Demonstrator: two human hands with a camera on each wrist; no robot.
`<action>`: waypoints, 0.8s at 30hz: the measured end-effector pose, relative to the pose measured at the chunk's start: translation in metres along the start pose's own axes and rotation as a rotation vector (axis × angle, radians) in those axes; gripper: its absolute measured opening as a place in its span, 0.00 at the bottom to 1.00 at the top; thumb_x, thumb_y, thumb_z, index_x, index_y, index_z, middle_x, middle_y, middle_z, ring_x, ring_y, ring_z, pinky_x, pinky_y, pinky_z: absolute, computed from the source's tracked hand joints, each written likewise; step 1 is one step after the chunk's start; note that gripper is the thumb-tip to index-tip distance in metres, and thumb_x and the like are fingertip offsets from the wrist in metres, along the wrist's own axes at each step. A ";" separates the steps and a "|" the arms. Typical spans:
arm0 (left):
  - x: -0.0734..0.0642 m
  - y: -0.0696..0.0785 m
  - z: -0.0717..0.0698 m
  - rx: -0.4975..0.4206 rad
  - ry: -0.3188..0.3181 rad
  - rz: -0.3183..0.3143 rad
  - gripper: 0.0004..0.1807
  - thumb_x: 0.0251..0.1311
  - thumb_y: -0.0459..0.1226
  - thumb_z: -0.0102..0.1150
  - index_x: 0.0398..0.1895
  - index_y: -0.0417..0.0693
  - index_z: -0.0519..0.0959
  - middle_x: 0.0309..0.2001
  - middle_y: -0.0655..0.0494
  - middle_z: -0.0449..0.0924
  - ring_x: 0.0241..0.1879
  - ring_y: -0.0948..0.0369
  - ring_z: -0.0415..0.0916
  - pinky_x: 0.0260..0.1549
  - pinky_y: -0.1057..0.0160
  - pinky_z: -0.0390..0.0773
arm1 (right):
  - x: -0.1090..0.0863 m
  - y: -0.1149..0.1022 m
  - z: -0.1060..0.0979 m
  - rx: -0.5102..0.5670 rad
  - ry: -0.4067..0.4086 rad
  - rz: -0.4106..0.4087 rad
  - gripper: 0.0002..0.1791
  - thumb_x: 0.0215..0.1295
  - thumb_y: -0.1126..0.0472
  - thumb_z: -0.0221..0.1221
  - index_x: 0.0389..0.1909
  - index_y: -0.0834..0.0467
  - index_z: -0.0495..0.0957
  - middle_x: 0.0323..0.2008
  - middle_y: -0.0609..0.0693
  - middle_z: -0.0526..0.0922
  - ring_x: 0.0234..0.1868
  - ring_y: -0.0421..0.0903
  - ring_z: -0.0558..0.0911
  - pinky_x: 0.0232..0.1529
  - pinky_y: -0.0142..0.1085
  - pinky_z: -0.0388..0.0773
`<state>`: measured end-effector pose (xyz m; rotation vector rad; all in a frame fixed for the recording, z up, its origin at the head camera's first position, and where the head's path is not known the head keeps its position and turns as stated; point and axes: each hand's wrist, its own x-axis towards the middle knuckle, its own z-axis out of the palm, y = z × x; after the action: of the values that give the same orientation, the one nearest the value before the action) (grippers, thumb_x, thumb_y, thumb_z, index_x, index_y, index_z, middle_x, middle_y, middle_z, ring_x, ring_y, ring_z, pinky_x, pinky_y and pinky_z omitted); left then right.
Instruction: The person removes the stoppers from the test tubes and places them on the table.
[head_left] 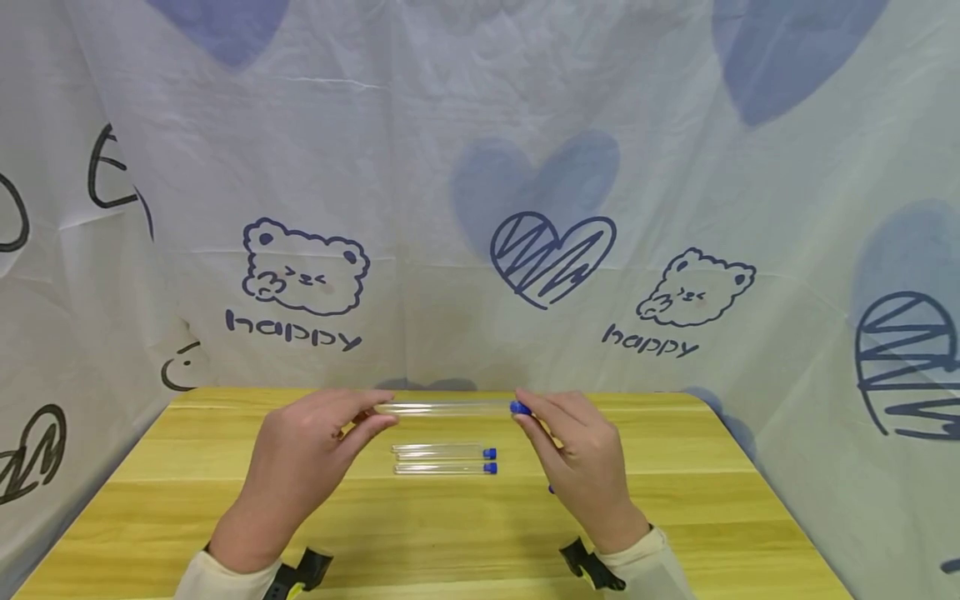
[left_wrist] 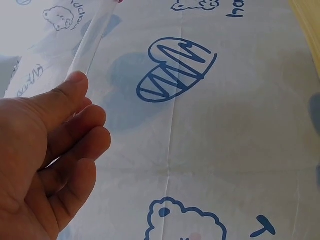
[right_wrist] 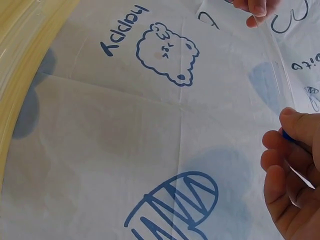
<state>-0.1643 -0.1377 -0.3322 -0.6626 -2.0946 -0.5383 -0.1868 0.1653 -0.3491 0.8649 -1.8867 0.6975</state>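
A clear test tube (head_left: 450,408) is held level above the far part of the table, between both hands. My left hand (head_left: 303,458) pinches its left end between thumb and forefinger. At the other end my right hand (head_left: 581,454) grips the blue cap (head_left: 520,408) with thumb and fingertips. In the right wrist view, the cap (right_wrist: 287,135) is mostly covered by the fingers of the right hand (right_wrist: 295,165). The left wrist view shows the left hand (left_wrist: 60,135) on the tube (left_wrist: 95,37), its other fingers loosely curled.
Clear tubes with blue caps (head_left: 442,468) lie side by side on the wooden table (head_left: 420,542), just below the held tube. A small blue thing (head_left: 552,489) peeks out beside the right hand, mostly hidden. Printed white cloth (head_left: 420,167) hangs behind and around the table.
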 end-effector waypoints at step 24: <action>-0.001 -0.005 0.001 -0.011 -0.063 -0.032 0.10 0.58 0.40 0.74 0.43 0.52 0.88 0.36 0.62 0.88 0.32 0.67 0.83 0.30 0.62 0.84 | -0.002 0.000 -0.001 0.014 -0.124 -0.026 0.16 0.78 0.53 0.57 0.48 0.60 0.88 0.39 0.49 0.89 0.37 0.42 0.88 0.38 0.30 0.85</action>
<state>-0.1673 -0.1409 -0.3336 -0.6610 -2.1660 -0.5531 -0.1859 0.1663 -0.3504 0.9590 -1.9783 0.6553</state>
